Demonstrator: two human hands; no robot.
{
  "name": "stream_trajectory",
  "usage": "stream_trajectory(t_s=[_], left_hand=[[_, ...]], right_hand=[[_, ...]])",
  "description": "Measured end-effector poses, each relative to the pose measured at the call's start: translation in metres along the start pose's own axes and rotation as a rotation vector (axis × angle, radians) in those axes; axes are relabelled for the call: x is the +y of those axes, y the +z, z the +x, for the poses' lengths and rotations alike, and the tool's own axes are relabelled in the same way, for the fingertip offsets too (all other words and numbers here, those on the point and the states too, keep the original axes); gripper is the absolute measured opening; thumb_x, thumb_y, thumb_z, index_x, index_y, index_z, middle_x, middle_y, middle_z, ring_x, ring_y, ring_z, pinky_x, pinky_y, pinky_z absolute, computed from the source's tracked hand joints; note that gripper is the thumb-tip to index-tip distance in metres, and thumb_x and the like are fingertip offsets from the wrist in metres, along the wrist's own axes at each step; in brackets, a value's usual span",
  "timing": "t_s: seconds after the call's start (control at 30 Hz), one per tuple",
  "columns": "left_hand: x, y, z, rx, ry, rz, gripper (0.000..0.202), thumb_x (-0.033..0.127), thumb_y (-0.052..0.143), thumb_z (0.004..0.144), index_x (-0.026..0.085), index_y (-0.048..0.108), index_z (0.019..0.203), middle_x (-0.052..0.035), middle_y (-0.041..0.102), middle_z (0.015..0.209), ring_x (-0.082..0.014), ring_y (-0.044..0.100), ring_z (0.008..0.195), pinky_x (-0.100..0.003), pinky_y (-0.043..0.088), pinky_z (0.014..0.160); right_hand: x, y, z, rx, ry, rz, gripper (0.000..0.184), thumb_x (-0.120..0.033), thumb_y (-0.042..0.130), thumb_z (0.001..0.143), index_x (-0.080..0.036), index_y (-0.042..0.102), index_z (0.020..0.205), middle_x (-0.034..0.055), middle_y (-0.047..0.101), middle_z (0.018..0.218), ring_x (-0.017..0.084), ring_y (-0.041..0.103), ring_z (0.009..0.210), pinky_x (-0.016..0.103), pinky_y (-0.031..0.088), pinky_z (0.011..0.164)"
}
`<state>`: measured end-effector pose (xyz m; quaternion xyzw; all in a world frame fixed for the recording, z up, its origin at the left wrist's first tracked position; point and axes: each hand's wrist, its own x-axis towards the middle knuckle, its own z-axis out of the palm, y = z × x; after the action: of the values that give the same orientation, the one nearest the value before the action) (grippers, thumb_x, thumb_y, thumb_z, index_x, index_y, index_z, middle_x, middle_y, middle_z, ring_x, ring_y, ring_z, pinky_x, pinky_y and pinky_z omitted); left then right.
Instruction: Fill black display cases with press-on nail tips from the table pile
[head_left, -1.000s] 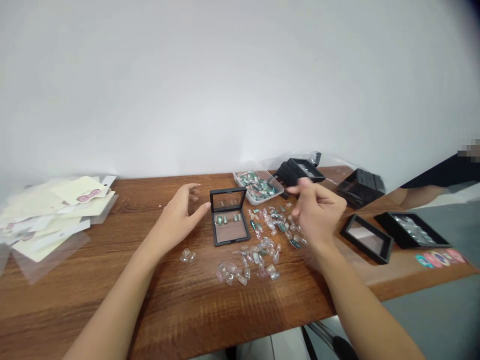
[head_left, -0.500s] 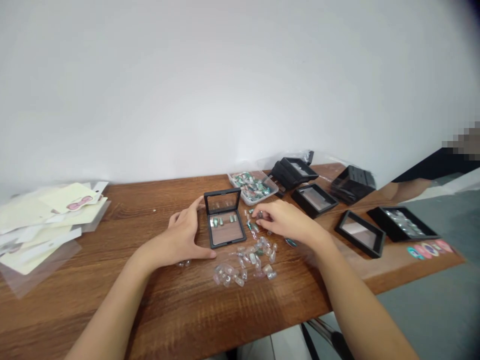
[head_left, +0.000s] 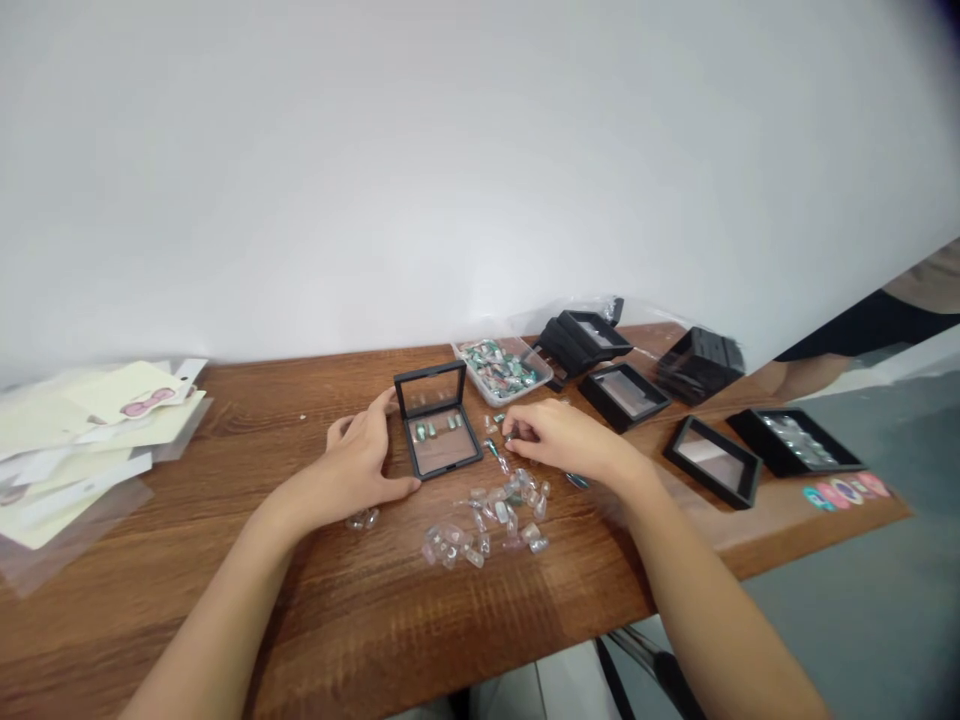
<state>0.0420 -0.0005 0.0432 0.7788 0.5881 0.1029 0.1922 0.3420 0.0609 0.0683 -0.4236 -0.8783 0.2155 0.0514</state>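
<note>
A small black display box [head_left: 439,422] stands open on the wooden table [head_left: 225,560], with a few green press-on nails inside. My left hand [head_left: 360,462] rests against the box's left edge, thumb along its front corner, fingers curled round it. My right hand [head_left: 559,440] lies just right of the box, fingertips pinched among a scatter of small clear and green nails [head_left: 502,505]. What the fingertips hold is too small to make out. A clear tray of more nails [head_left: 501,368] sits behind.
Several black boxes [head_left: 626,392] lie at the right, one [head_left: 795,440] filled with nails, with pink and teal stickers [head_left: 844,492] near the table corner. Cream packets in plastic sleeves [head_left: 82,440] pile at the left. Another person's arm [head_left: 806,375] rests at the far right.
My right hand came down from the air onto the loose nails beside the box. My left hand closed in against the box's left edge. A black box behind is now uncovered.
</note>
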Motion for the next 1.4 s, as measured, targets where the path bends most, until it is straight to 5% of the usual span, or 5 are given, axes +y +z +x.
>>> stream_trajectory(t_s=[0.3, 0.6, 0.8, 1.13, 1.4], left_hand=[[-0.01, 0.004, 0.002, 0.064, -0.034, -0.002, 0.106, 0.056, 0.061, 0.083, 0.018, -0.006, 0.155, -0.0222, 0.039, 0.15, -0.0372, 0.033, 0.142, -0.058, 0.015, 0.113], [-0.017, 0.009, 0.004, 0.102, -0.044, 0.008, 0.108, 0.059, 0.061, 0.081, 0.015, -0.005, 0.155, -0.0234, 0.037, 0.152, -0.041, 0.032, 0.142, -0.059, 0.015, 0.113], [-0.015, 0.008, 0.003, 0.104, -0.038, 0.004, 0.107, 0.058, 0.06, 0.082, 0.018, -0.006, 0.156, -0.0221, 0.037, 0.152, -0.0412, 0.033, 0.141, -0.06, 0.015, 0.113], [-0.013, 0.005, 0.002, 0.071, -0.056, -0.004, 0.105, 0.061, 0.059, 0.082, 0.015, -0.002, 0.154, -0.0238, 0.036, 0.152, -0.0394, 0.032, 0.142, -0.059, 0.014, 0.114], [-0.013, 0.005, 0.001, 0.076, -0.04, 0.005, 0.103, 0.061, 0.059, 0.082, 0.015, 0.002, 0.155, -0.0234, 0.038, 0.15, -0.0385, 0.032, 0.143, -0.058, 0.015, 0.114]], right_hand=[[-0.006, -0.001, -0.001, 0.053, -0.05, 0.012, 0.012, -0.026, 0.063, 0.089, -0.021, 0.067, 0.099, -0.0014, 0.066, 0.074, 0.014, 0.058, 0.067, 0.025, 0.036, 0.065], [-0.019, -0.004, -0.01, -0.324, -0.122, 0.096, 0.026, -0.021, 0.08, 0.074, -0.023, 0.07, 0.097, -0.0067, 0.055, 0.07, 0.011, 0.052, 0.065, 0.022, 0.033, 0.059], [-0.019, -0.003, -0.007, -0.274, -0.082, 0.068, 0.005, -0.018, 0.072, 0.08, -0.021, 0.072, 0.084, -0.0045, 0.055, 0.068, 0.011, 0.051, 0.065, 0.023, 0.032, 0.06], [-0.021, -0.003, -0.008, -0.019, -0.099, 0.18, 0.006, -0.015, 0.058, 0.086, -0.02, 0.061, 0.085, -0.0023, 0.064, 0.073, 0.012, 0.057, 0.065, 0.023, 0.038, 0.062], [-0.019, -0.006, -0.005, 0.095, -0.13, 0.182, 0.016, -0.016, 0.057, 0.091, -0.02, 0.071, 0.097, 0.0008, 0.071, 0.083, 0.014, 0.063, 0.074, 0.026, 0.044, 0.072]])
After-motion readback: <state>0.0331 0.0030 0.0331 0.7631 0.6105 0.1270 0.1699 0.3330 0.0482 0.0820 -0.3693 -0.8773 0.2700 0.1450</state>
